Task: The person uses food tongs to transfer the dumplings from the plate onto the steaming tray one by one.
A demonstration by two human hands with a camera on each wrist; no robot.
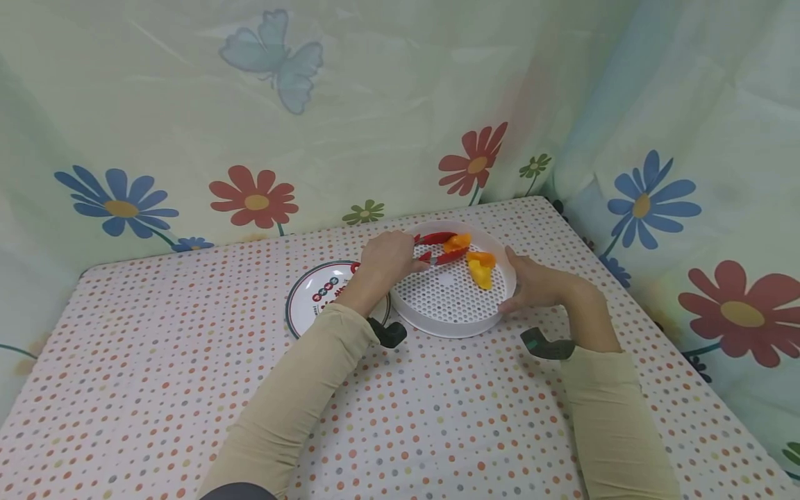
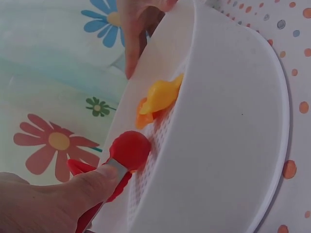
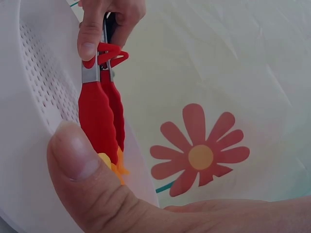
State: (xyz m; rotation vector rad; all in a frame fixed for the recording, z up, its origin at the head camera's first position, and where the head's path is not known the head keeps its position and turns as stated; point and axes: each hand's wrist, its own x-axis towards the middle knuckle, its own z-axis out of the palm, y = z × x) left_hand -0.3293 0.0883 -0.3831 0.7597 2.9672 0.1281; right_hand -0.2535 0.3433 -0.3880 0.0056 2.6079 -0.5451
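Observation:
My left hand [image 1: 386, 260] holds a pair of red-tipped tongs [image 1: 435, 238] over a round white sieve [image 1: 437, 328] with a perforated floor. An orange piece [image 1: 457, 242] lies between the tongs' spread tips; whether they squeeze it I cannot tell. Close by, inside the sieve, are a yellow piece [image 1: 480, 275] and another orange piece [image 1: 482, 258]. On the right, my right hand [image 1: 539, 283] grips the sieve's side wall, its thumb toward the front and the fingers farther back. The right wrist view shows the tongs' red heads [image 3: 97, 116] beyond the right thumb.
Left of the sieve is a white plate [image 1: 304, 303] with a dark rim and red print, partly covered by my left hand and forearm. A dotted cloth [image 1: 187, 375] covers the table. Flowered curtains [image 1: 350, 139] hang behind and to the right.

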